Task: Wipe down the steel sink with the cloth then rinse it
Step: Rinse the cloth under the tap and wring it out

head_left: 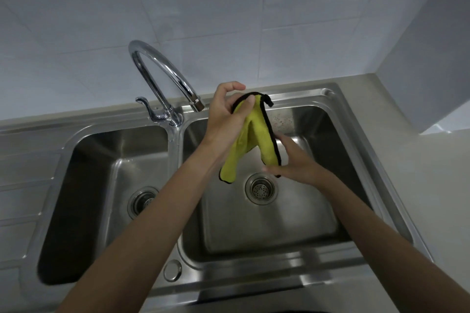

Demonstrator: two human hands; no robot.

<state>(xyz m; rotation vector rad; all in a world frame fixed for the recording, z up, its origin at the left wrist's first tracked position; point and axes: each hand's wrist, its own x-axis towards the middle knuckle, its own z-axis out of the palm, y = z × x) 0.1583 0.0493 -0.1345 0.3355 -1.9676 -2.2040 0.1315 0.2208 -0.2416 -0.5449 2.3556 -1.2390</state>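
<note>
Head view: pinches cloth point(250, 134) top in left grip point(225, 119), hem in right grip point(295, 160), above sink point(318, 119); seemingly pre-wipe; next needs pressing cloth onto steel.

Left of the right-basin strainer point(261, 188), half covered by the left forearm point(165, 211): the other drain point(141, 202). Just above it, behind the right hand point(292, 160): a lower corner of the yellow cloth point(256, 140).

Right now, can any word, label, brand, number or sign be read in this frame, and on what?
No text can be read anywhere.
The cloth is plain yellow with black trim and shows no tag.
The tap, sink and tiles show no marks.
The round cap on the sink's front rim is too blurred to tell.
</note>
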